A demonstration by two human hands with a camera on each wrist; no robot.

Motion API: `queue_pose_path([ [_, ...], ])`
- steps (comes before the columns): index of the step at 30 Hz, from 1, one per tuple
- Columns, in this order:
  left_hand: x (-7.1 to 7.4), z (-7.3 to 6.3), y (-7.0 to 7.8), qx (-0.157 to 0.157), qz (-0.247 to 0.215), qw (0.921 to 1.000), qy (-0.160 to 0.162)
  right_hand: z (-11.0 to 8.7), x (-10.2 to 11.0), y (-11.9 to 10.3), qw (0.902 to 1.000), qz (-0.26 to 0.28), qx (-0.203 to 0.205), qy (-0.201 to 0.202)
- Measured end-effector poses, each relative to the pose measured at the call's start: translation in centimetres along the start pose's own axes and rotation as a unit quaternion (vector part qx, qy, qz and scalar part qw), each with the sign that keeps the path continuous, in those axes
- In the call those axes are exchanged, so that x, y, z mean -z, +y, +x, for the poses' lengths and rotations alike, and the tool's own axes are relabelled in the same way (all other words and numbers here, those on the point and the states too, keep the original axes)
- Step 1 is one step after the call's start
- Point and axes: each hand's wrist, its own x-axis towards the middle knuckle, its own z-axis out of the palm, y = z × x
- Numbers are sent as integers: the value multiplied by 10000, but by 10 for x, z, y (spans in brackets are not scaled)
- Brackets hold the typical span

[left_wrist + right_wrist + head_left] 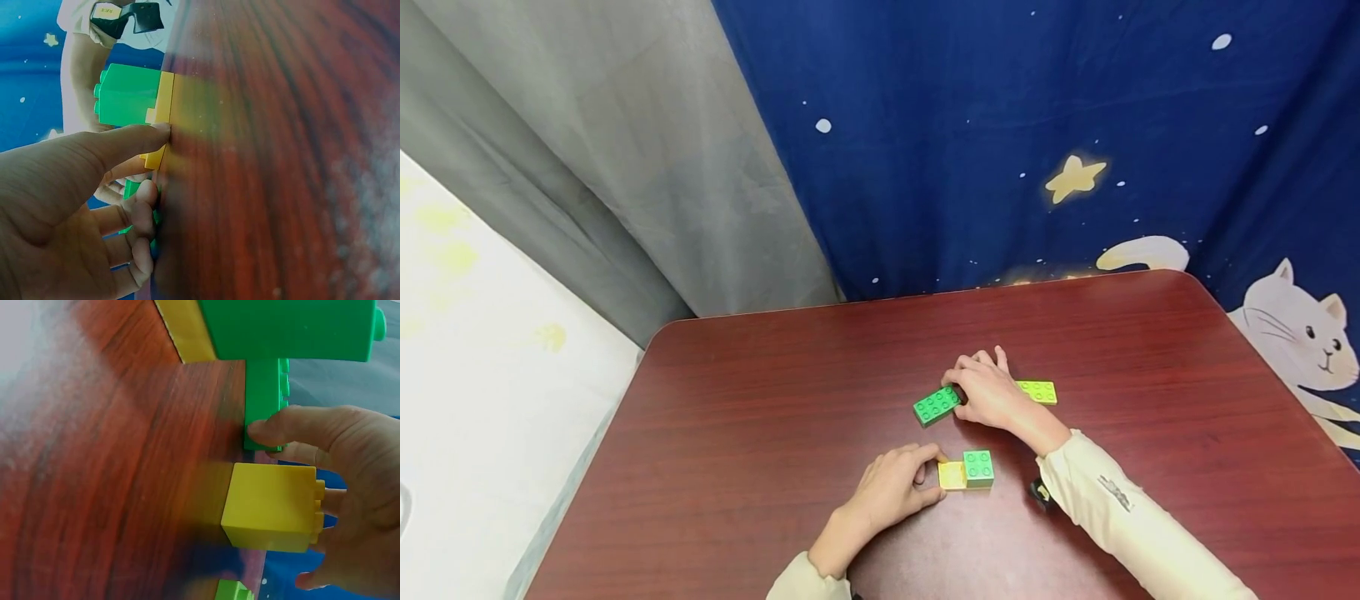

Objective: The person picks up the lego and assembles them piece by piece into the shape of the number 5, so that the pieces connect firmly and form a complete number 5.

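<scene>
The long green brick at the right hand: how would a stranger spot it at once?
On the red-brown table, find the right hand. Its fingers pinch one end of the long green brick. Eight studs set it apart from the square, four-studded green block; its deeper green, from the lime brick.
</scene>
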Motion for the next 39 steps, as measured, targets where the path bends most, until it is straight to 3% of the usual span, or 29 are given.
queue_pose_path([
  [9,2,0,-1,-13,1,10000,-30,-9,4,4,9962,599,-146,622],
  [22,4,-1,-2,-22,125,9999,-24,-32,22,0,9740,1507,542,1601],
  [26,3,-2,-2,-8,186,9998,33,-43,27,-3,9717,1735,507,1523],
  [30,3,-3,-4,-58,144,9999,24,-56,29,-6,9602,2508,245,1207],
  [34,11,-1,-8,-191,-369,9991,23,-69,30,-7,9414,3192,-79,1088],
  [39,29,5,-8,-296,-1290,9899,512,-82,27,-5,9361,3360,-221,1015],
])
